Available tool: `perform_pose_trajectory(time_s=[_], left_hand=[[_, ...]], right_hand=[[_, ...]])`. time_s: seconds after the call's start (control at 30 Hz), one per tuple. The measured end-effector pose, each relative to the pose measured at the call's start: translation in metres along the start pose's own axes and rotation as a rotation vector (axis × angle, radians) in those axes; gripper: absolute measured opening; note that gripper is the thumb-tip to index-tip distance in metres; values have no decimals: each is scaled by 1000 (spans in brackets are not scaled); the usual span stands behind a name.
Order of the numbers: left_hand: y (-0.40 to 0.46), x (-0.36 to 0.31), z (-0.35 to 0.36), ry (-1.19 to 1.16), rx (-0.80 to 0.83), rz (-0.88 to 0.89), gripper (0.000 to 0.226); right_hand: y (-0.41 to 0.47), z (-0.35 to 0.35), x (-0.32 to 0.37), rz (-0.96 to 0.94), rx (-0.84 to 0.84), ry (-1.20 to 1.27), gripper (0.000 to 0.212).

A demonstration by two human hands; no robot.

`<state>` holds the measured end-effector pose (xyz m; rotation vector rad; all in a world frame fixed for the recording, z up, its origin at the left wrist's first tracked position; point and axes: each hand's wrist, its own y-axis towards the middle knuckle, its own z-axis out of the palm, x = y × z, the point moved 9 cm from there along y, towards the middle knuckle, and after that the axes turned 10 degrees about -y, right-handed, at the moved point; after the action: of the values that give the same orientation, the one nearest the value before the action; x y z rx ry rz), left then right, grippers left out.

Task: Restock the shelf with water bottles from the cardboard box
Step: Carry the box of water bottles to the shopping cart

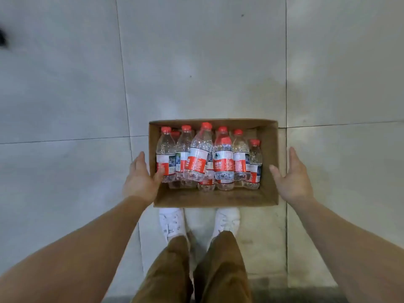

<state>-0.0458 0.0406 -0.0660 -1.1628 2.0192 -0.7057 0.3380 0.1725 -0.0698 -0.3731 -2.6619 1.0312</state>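
Head view: a box (pixel 215 199) of loosely piled bottles (pixel 197 158) sits on the floor at centre frame. The left hand (pixel 140 180) and right hand (pixel 291 177) flank it, fingers spread, gripping nothing. A tilted lift could roll the bottles out.

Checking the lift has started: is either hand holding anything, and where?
Nothing is gripped. The left hand lies open at the box's left wall, thumb over its rim; the right hand is open beside the right wall.

One cardboard box (pixel 215 199), about eight red-capped water bottles (pixel 197 157), two white shoes (pixel 172 221).
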Motion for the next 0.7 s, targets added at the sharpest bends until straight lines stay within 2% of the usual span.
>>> perform_pose_trajectory(time_s=[0.07, 0.13, 0.4, 0.5, 0.6, 0.7], left_hand=[[16, 15, 7, -34, -35, -73, 80], [30, 28, 17, -80, -31, -141, 77], [60, 50, 46, -329, -20, -187, 65], [64, 56, 49, -333, -53, -192, 53], [63, 64, 46, -319, -117, -284, 58], [66, 66, 49, -230, -42, -244, 43]], right_hand=[[14, 10, -14, 71, -33, 4, 76], [23, 27, -26, 152, 5, 48, 76], [52, 64, -30, 250, 16, 169, 65], [58, 70, -36, 293, -1, 158, 54], [63, 70, -38, 317, -12, 138, 44], [67, 68, -37, 312, -21, 87, 40]])
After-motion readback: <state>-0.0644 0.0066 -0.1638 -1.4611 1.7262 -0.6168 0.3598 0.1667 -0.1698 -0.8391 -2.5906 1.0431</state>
